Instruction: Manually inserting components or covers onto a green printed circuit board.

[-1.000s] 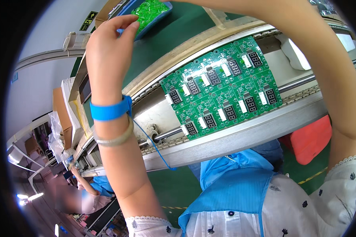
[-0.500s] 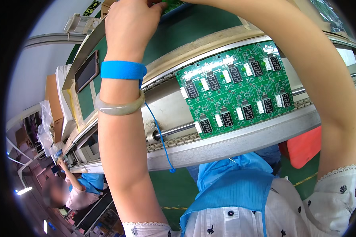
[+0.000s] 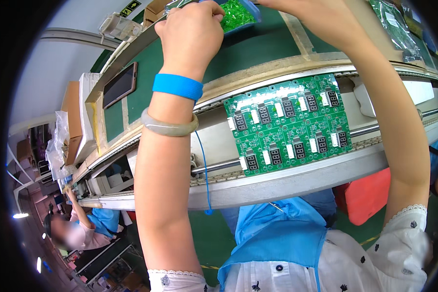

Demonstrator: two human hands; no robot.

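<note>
My left hand (image 3: 192,36) is closed, its fingers curled beside a blue bin (image 3: 243,27) full of small green clear parts (image 3: 236,15). What the fingers hold, if anything, is hidden. My right hand (image 3: 301,14) reaches to the top edge on the other side of the bin, with its fingertips out of the picture. Below both hands, a green circuit board panel (image 3: 289,127) rests across the conveyor rails. It carries two rows of black digit displays, each beside a white connector. A blue wrist strap (image 3: 177,86) with a thin cord and a pale bangle (image 3: 169,127) circle my left arm.
A dark phone (image 3: 120,85) lies on the green bench top (image 3: 258,48) at the left. The conveyor's metal front rail (image 3: 228,193) runs between my body and the board. Clear plastic bags (image 3: 396,29) are at the far right. A red stool (image 3: 362,197) stands below. Another person (image 3: 90,226) works at lower left.
The view has shifted, bringing more of the blue bin and its green parts into sight. My left hand stays closed by the bin; the board panel still rests on the rails.
</note>
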